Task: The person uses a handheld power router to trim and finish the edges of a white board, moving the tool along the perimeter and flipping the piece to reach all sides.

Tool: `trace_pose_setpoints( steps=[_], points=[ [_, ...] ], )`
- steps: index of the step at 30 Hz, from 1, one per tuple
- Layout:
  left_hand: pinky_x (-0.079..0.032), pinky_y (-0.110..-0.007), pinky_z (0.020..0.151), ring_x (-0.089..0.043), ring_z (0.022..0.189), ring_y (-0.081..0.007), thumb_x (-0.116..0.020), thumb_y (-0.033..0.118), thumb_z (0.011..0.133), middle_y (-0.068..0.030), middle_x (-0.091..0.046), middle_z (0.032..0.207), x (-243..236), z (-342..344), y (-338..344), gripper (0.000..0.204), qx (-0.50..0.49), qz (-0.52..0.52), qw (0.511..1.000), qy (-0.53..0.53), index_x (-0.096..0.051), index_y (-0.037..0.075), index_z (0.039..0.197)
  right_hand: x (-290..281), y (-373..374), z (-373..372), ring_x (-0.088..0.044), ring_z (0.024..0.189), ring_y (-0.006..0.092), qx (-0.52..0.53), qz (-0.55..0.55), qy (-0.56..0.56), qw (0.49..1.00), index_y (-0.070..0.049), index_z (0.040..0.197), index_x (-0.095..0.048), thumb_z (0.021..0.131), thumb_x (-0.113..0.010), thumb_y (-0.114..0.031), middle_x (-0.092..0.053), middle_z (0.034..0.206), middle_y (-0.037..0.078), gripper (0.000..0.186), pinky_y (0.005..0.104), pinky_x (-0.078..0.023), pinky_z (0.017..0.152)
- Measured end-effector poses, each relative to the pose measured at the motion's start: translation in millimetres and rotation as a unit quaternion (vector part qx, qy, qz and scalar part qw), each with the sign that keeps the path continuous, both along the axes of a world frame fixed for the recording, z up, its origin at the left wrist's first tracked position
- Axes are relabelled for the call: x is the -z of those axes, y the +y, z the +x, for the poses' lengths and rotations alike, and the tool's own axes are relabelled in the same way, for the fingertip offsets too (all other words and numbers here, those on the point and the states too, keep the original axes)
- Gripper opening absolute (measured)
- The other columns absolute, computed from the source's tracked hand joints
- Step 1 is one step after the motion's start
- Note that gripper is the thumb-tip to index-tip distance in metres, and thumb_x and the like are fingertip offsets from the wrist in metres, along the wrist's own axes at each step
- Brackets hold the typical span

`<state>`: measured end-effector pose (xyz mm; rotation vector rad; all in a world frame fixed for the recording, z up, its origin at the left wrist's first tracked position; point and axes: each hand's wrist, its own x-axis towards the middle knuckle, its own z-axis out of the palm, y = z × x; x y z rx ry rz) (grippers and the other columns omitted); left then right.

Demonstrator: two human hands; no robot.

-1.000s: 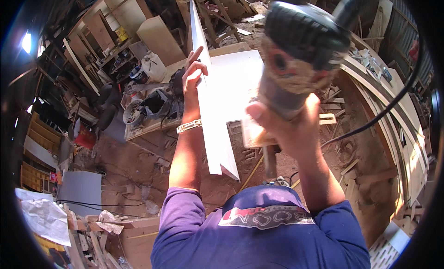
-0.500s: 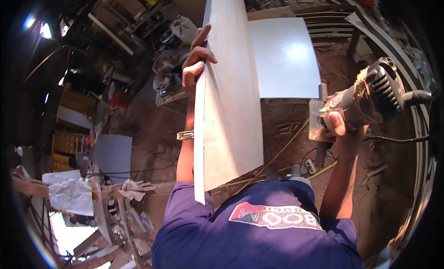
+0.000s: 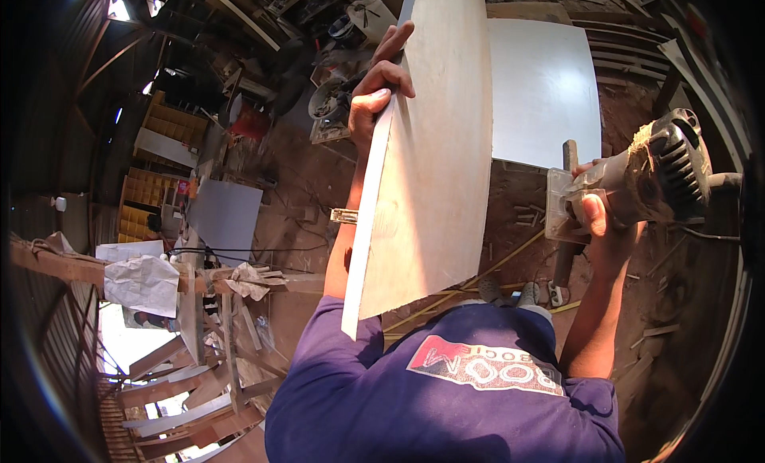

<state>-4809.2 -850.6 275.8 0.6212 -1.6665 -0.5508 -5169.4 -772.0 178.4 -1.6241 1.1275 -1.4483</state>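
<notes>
My left hand [image 3: 381,92] is closed around the long edge of a pale wooden board [image 3: 430,168], holding it up and tilted; thumb and fingertips show at the edge. Along that side runs a white edge strip [image 3: 368,232]. In my right hand [image 3: 599,220] is a trim router [image 3: 677,164] with a black ribbed motor end and a clear plastic base [image 3: 558,204]. Wood shavings cling to its body. The router's base faces the board, with a gap between them. Part of the right hand's fingers is hidden behind the tool.
Beyond the board lies a white panel [image 3: 546,88]. A black cord [image 3: 709,236] hangs below the router. Wood scraps litter the earthen floor, and crumpled paper [image 3: 143,284] hangs over a timber rail [image 3: 64,268] at left. Yellow crates [image 3: 151,184] stand farther off.
The whole scene has shifted right in the view, the board and left hand with it. The router has shifted less, so it appears closer to the board. Both hands keep their grips.
</notes>
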Motion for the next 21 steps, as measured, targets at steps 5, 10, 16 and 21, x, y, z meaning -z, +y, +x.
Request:
trace_pose_setpoints(
  steps=[5,10,16,21],
  points=[
    [-0.011,-0.049,0.13,-0.022,0.16,-0.0295,-0.045,0.033,0.08,-0.0176,-0.044,0.164,0,-3,4,0.043,0.038,0.028,0.999,0.028,-0.071,0.001,0.093,-10,5,6,-0.067,0.102,0.0218,-0.028,0.03,-0.024,0.999,0.004,0.112,-0.069,0.091,-0.079,-0.041,-0.073,0.106,0.011,0.05,0.0404,-0.052,0.095],
    [-0.021,-0.047,0.128,-0.027,0.158,-0.0283,-0.045,0.033,0.08,-0.0147,-0.034,0.17,-4,-15,11,0.054,0.052,0.063,0.995,0.059,-0.073,-0.004,0.108,-20,13,8,-0.067,0.097,0.0222,-0.041,-0.006,-0.004,0.999,0.002,0.103,-0.072,0.093,-0.077,-0.046,-0.073,0.103,0.01,0.05,0.0392,-0.053,0.091],
    [-0.032,-0.043,0.122,-0.034,0.155,-0.0263,-0.043,0.033,0.081,-0.0136,-0.03,0.172,-1,-12,-1,0.057,0.086,0.051,0.993,0.066,-0.071,-0.007,0.11,-35,23,10,-0.067,0.096,0.0218,-0.063,-0.047,0.076,0.994,0.001,0.097,-0.072,0.095,-0.076,-0.047,-0.073,0.102,0.009,0.048,0.0389,-0.053,0.091],
    [-0.027,-0.045,0.125,-0.029,0.158,-0.0287,-0.041,0.035,0.081,-0.0142,-0.033,0.171,2,-17,3,0.055,0.065,0.039,0.995,0.068,-0.073,-0.003,0.106,-46,43,19,-0.067,0.1,0.0221,-0.104,-0.015,0.0,0.995,0.002,0.104,-0.071,0.09,-0.084,-0.045,-0.072,0.11,0.011,0.051,0.0403,-0.053,0.094]
  ],
)
